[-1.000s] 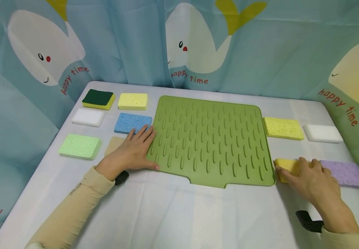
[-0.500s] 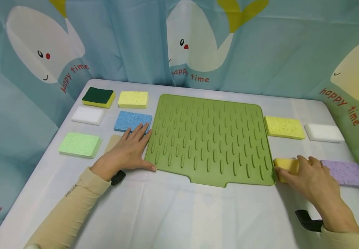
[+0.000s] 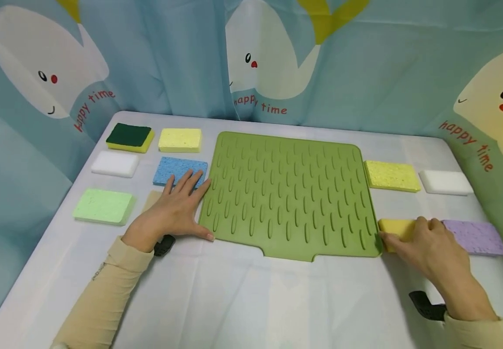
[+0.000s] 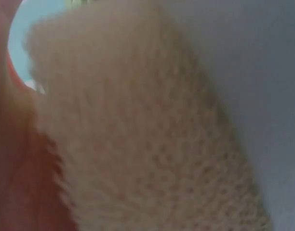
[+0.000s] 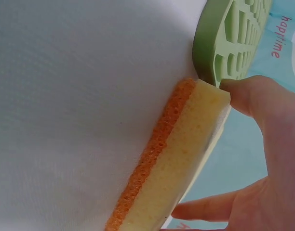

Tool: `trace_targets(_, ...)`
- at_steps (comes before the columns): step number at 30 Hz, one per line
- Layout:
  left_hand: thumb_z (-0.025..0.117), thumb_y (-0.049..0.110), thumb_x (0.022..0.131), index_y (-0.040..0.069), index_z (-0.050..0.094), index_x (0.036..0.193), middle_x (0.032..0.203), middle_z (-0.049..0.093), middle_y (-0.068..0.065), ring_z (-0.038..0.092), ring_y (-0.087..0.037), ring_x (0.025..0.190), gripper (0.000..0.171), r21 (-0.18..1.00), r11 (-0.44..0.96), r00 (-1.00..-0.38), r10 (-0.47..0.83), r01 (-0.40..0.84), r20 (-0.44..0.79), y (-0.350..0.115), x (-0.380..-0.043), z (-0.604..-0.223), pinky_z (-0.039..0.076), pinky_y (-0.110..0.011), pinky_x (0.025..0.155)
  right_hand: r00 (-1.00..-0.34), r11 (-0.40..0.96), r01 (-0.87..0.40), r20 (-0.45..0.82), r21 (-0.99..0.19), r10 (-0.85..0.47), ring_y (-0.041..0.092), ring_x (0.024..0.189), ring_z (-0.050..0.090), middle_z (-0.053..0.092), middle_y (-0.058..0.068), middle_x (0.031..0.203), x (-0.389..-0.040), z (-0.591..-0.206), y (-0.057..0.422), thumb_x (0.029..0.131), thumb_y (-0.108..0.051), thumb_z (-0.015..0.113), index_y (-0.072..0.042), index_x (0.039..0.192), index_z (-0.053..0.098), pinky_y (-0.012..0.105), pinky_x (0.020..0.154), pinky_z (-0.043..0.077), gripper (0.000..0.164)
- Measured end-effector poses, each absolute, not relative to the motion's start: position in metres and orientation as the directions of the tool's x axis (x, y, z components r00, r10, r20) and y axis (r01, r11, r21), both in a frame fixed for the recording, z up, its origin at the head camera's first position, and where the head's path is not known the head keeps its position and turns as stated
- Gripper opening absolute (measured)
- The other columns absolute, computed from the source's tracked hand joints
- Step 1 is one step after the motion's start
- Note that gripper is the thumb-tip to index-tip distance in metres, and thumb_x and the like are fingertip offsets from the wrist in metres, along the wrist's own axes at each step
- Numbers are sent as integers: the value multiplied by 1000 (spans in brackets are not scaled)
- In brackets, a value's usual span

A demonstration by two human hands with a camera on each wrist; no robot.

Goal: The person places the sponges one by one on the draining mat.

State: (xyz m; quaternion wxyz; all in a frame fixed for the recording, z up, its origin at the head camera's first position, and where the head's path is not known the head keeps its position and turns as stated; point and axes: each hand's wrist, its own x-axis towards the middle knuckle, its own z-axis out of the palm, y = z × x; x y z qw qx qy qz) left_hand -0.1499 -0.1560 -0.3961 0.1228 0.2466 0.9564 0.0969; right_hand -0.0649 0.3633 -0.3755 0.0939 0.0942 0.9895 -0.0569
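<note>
My left hand lies spread over a beige sponge, with its thumb and index finger at the left edge of a green ridged silicone mat. Its middle fingertips overlap a blue sponge. Close up in the left wrist view, the beige sponge fills most of the picture beside the palm. At the mat's lower right corner, my right hand holds a yellow sponge, thumb on its near-mat end. The right wrist view shows this sponge has an orange layer.
Left of the mat are a green-topped scrub sponge and pale yellow, white and light green sponges. On the right lie yellow, white and purple ones. A whale-print curtain hangs behind.
The left hand has slid slightly left, its fingers drawing off the mat to its edge. My right hand keeps its hold on the yellow sponge. The head view has shifted a little.
</note>
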Motion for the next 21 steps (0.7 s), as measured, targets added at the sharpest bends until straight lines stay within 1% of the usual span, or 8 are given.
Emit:
trace_targets(5, 76, 75, 64, 15, 17, 160, 168, 3, -13, 1, -38, 154, 128, 267, 852, -845, 503, 450, -182, -161, -152, -397, 1, -67, 119, -956, 976, 200, -234, -88, 175, 38, 75, 48, 44, 35, 102, -66, -373, 363, 87, -71, 52, 12, 105, 45, 41, 50, 37, 86)
trace_targets(8, 75, 76, 65, 15, 18, 160, 168, 2, -12, 0, -37, 155, 127, 264, 852, -844, 505, 452, -183, -162, -153, -398, 1, -66, 119, -958, 976, 192, -237, -100, 164, 39, 74, 50, 43, 36, 105, -66, -371, 365, 88, -71, 52, 15, 111, 43, 42, 50, 38, 89)
trace_targets(13, 73, 78, 64, 15, 15, 160, 168, 0, -10, -2, -35, 155, 129, 241, 857, -842, 503, 456, -195, -160, -155, -398, 0, -65, 120, -964, 977, 183, -216, -106, 157, 42, 74, 51, 43, 37, 110, -69, -372, 367, 88, -70, 53, 17, 121, 40, 43, 50, 39, 94)
trace_targets(17, 73, 79, 63, 13, 14, 160, 169, 0, -10, -2, -35, 155, 131, 236, 856, -840, 506, 460, -197, -161, -156, -398, 0, -64, 120, -968, 980, 168, -207, -105, 143, 42, 75, 51, 43, 37, 110, -69, -373, 368, 88, -68, 55, 18, 122, 40, 44, 51, 39, 94)
trace_targets(21, 72, 80, 64, 13, 13, 161, 168, -2, -10, -3, -34, 155, 131, 234, 861, -841, 499, 452, -210, -164, -154, -400, -1, -64, 120, -975, 982, 144, -186, -118, 121, 49, 83, 52, 42, 41, 117, -72, -373, 366, 89, -67, 56, 18, 129, 38, 51, 55, 41, 96)
